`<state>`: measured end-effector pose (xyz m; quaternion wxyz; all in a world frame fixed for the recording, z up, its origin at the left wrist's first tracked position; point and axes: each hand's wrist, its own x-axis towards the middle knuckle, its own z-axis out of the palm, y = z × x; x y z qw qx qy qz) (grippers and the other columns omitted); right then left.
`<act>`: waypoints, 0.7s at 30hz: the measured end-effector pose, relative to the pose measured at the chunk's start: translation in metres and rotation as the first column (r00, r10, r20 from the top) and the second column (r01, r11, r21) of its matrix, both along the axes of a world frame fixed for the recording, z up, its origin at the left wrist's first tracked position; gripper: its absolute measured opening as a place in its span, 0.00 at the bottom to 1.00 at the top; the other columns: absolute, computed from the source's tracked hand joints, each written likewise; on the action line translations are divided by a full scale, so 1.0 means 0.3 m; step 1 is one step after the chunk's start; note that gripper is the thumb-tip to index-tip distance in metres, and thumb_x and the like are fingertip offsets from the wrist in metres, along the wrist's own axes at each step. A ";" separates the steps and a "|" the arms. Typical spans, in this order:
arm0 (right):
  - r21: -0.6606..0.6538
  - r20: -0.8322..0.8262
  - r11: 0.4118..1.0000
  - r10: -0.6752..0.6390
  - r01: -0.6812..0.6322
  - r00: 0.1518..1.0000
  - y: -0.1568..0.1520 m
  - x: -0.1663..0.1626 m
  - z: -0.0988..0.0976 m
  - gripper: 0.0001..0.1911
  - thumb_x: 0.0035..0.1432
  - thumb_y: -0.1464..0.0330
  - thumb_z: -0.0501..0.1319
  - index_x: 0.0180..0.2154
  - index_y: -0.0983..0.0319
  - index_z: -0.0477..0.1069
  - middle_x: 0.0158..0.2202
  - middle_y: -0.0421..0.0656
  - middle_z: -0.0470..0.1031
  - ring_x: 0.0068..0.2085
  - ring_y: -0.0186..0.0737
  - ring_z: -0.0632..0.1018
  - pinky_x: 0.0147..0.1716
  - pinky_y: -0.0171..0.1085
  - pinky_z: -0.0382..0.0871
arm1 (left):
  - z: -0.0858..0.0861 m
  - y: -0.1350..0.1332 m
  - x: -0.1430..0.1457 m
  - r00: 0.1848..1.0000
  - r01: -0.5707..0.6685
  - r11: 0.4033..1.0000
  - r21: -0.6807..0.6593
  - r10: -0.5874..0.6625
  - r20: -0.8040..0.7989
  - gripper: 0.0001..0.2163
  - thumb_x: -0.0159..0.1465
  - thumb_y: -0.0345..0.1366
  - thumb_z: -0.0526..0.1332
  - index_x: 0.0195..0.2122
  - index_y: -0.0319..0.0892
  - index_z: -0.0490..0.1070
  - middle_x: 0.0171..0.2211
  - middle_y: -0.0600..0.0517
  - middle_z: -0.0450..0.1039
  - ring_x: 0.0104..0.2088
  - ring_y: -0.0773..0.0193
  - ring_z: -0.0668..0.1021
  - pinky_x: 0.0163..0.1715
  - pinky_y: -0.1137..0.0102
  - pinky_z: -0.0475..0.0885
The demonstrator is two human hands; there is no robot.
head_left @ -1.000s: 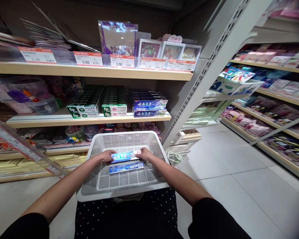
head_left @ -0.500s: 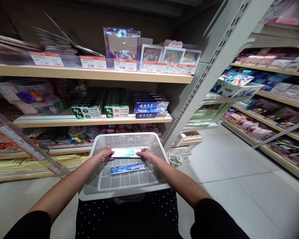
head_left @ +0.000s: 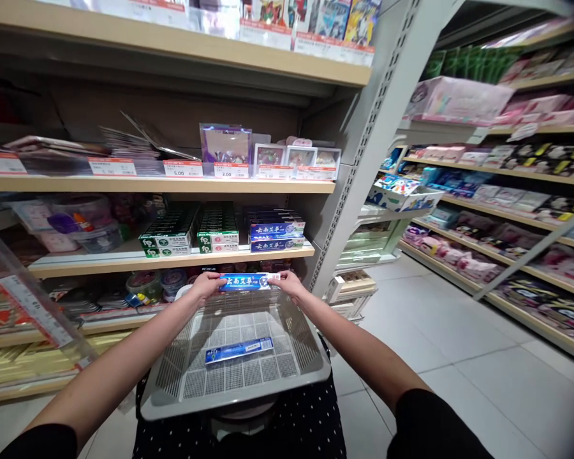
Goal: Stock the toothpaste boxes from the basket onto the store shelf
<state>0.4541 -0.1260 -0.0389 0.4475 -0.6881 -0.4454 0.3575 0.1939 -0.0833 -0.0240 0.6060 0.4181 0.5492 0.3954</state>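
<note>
Both hands hold one blue toothpaste box level above the far rim of a white mesh basket. My left hand pinches its left end, and my right hand pinches its right end. A second blue toothpaste box lies flat on the basket floor. The basket rests on my lap. Just beyond the held box, a stack of the same blue toothpaste boxes sits on a wooden shelf.
Green toothpaste boxes stand left of the blue stack. Shelves above carry price tags and packaged goods. A slanted grey upright stands to the right, then a tiled aisle and more stocked shelves.
Both hands lifted the toothpaste box out of the basket, up and toward the shelf. The view tilted upward, showing a higher shelf.
</note>
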 end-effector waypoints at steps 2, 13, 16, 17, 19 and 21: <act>0.069 -0.018 0.998 0.005 -0.004 1.000 0.016 0.053 0.059 0.19 0.41 0.65 0.72 0.35 0.64 0.71 0.33 0.44 0.77 0.36 0.41 0.77 0.33 0.34 0.68 | 0.057 0.016 0.047 1.000 0.004 0.997 0.075 -0.005 0.017 0.14 0.47 0.27 0.72 0.34 0.36 0.73 0.32 0.49 0.77 0.31 0.62 0.80 0.31 0.68 0.78; 0.353 0.020 0.931 -0.104 0.090 0.994 0.099 0.257 0.329 0.24 0.42 0.66 0.72 0.42 0.64 0.68 0.42 0.47 0.76 0.41 0.42 0.78 0.43 0.40 0.71 | 0.271 0.093 0.304 0.995 -0.090 0.923 0.374 0.069 0.069 0.16 0.51 0.29 0.70 0.40 0.38 0.69 0.40 0.45 0.75 0.39 0.60 0.79 0.39 0.65 0.76; 0.433 0.088 0.898 -0.122 0.072 0.989 0.139 0.296 0.347 0.26 0.44 0.64 0.71 0.45 0.64 0.67 0.42 0.46 0.76 0.43 0.42 0.77 0.46 0.41 0.72 | 0.286 0.121 0.354 0.992 -0.124 0.895 0.429 0.098 0.083 0.16 0.53 0.27 0.68 0.41 0.39 0.68 0.41 0.46 0.75 0.41 0.61 0.79 0.42 0.64 0.75; 0.455 0.095 0.888 -0.126 0.069 0.987 0.154 0.306 0.344 0.27 0.45 0.64 0.71 0.46 0.63 0.67 0.43 0.46 0.76 0.44 0.42 0.77 0.46 0.41 0.72 | 0.283 0.132 0.368 0.991 -0.133 0.875 0.466 0.116 0.065 0.15 0.54 0.27 0.67 0.42 0.39 0.67 0.42 0.46 0.74 0.42 0.61 0.78 0.44 0.64 0.75; 0.489 0.099 0.870 -0.128 0.064 0.987 0.185 0.321 0.322 0.28 0.46 0.63 0.70 0.49 0.62 0.66 0.45 0.46 0.75 0.45 0.42 0.77 0.47 0.41 0.72 | 0.265 0.153 0.394 0.984 -0.145 0.816 0.559 0.178 -0.005 0.14 0.55 0.28 0.66 0.42 0.40 0.66 0.42 0.48 0.74 0.45 0.62 0.77 0.48 0.64 0.72; 0.510 0.113 0.859 -0.129 0.054 0.985 0.213 0.330 0.286 0.29 0.48 0.63 0.68 0.51 0.62 0.65 0.47 0.46 0.75 0.47 0.42 0.76 0.49 0.41 0.71 | 0.233 0.172 0.414 0.964 -0.146 0.758 0.635 0.253 -0.081 0.14 0.56 0.29 0.66 0.42 0.41 0.66 0.43 0.48 0.73 0.46 0.61 0.77 0.51 0.62 0.70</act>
